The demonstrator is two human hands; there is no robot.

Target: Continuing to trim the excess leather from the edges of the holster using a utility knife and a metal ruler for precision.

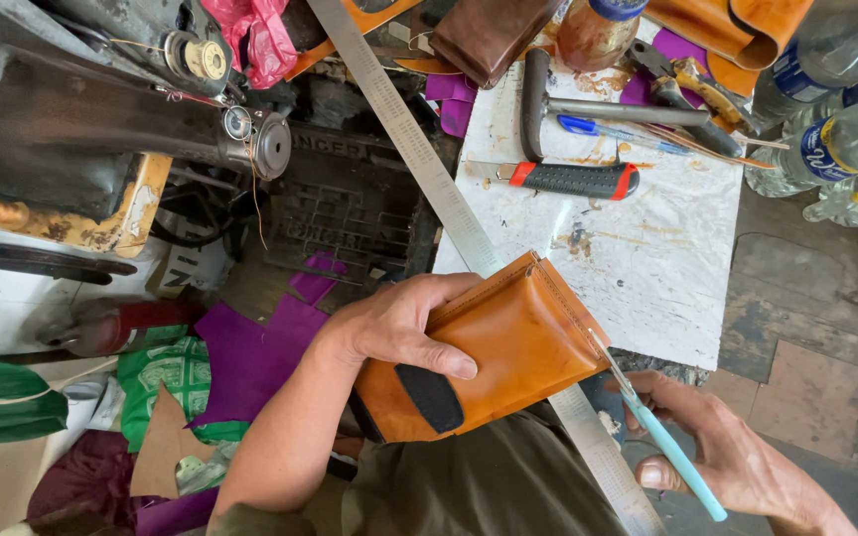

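My left hand (396, 323) grips a tan leather pouch (503, 347) with a black patch on its front, holding it above my lap. My right hand (722, 452) holds small light-blue thread snips (662, 437), and their metal tip touches the stitched right edge of the pouch near its corner.
A long steel ruler (429, 164) runs diagonally under the pouch. On the white board (647, 268) lie a red-and-black utility knife (568, 179), a hammer (598, 107), a blue pen and pliers. Plastic bottles (836, 139) stand at the right. A black sewing machine (101, 109) fills the upper left; purple scraps lie below.
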